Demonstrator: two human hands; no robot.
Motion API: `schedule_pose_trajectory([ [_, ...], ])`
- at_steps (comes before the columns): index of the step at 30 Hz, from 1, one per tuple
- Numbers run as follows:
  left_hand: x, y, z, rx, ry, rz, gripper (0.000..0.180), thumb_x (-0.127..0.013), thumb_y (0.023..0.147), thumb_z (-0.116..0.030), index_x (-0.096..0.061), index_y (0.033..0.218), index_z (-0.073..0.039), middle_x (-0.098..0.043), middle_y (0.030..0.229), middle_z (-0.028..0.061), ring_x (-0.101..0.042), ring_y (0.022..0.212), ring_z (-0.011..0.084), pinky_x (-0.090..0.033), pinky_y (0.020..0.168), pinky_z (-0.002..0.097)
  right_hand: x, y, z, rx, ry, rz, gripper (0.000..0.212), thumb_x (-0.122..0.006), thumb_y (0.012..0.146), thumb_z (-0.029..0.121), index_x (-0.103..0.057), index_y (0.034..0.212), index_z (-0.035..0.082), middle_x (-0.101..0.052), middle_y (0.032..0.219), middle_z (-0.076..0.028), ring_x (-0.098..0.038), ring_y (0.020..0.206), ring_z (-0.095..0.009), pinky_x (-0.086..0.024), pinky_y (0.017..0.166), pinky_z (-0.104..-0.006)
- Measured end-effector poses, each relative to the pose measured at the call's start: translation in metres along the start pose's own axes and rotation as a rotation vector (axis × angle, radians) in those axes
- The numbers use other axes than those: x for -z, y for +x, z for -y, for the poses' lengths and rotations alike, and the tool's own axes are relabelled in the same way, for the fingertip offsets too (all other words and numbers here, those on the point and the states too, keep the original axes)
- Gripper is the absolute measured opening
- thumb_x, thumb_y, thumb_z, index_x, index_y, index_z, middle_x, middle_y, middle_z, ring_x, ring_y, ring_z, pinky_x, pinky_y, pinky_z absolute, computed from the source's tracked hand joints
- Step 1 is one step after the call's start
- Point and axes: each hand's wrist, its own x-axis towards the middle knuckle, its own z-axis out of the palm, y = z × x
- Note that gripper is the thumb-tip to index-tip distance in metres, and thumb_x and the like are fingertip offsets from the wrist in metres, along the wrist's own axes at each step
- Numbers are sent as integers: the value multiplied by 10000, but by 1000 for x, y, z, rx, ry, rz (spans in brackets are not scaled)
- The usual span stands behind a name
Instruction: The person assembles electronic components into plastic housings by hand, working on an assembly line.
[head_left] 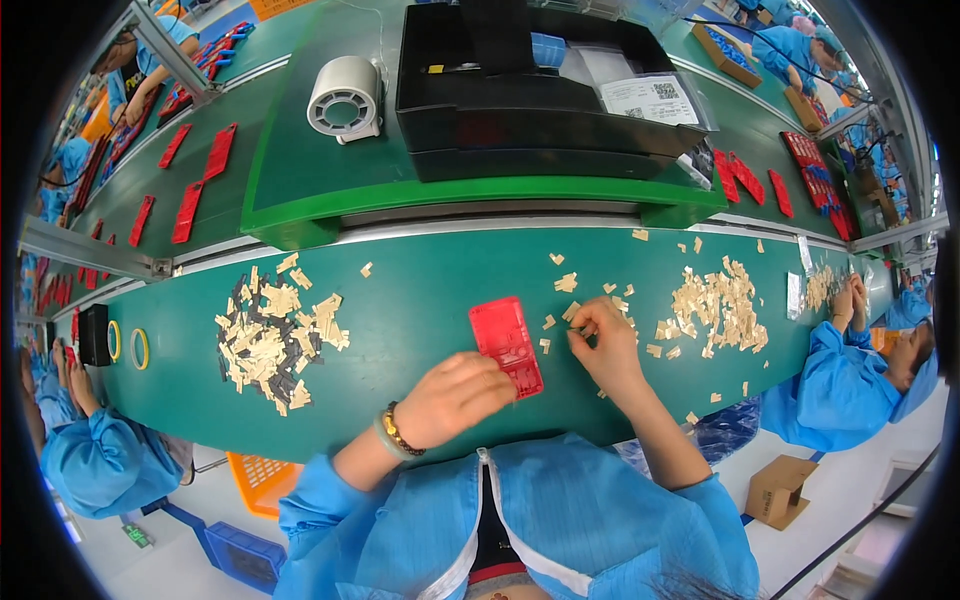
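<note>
At about nine o'clock on the green worktable stand a small black box and two yellow-rimmed rings. Right of them, still toward nine o'clock, lies a heap of mixed beige and dark small flat pieces.

Near the centre lies the red rectangular tray, tilted slightly, its near end toward six o'clock. The left hand, with a beaded bracelet and a pale bangle at the wrist, comes in from six o'clock and rests its curled fingers on the tray's near left edge, holding it down against the table. Whether the fingers actually clasp the edge cannot be told.

Just beside the tray at its three o'clock side, the right hand pinches a small beige piece between thumb and fingertips, close to the tray's upper right corner. A few loose beige pieces lie around it.

Farther toward three o'clock spreads a larger scatter of beige pieces. At the far right edge, another person's hands in blue sleeves work at a further small pile.
</note>
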Motion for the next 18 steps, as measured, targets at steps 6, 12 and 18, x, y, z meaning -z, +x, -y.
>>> schedule_pose_trajectory([
  [6, -13, 1, 6, -98, 340, -197, 187, -649, 715, -127, -671, 889, -59, -659, 926, 72, -606, 866, 212, -490, 748, 355, -4, 3, 46, 530, 117, 320, 250, -781, 709, 125, -558, 816, 86, -565, 914, -31, -574, 813, -211, -478, 680, -315],
  [12, -11, 3, 5, -91, 422, -232, 172, -653, 692, -143, -666, 848, -72, -652, 878, 51, -591, 805, 189, -435, 677, 321, -4, 9, 51, 663, -30, 317, 214, -756, 731, 158, -569, 817, 100, -558, 897, -15, -580, 836, -201, -471, 681, -338],
  [18, -14, 6, 11, 402, 146, -128, 248, -613, 787, -17, -583, 1031, -50, -662, 867, 57, -608, 803, 245, -454, 737, 364, 13, 1, -2, 622, -597, -40, 241, -755, 688, 158, -591, 856, 103, -584, 972, -49, -586, 925, -240, -462, 772, -355],
])
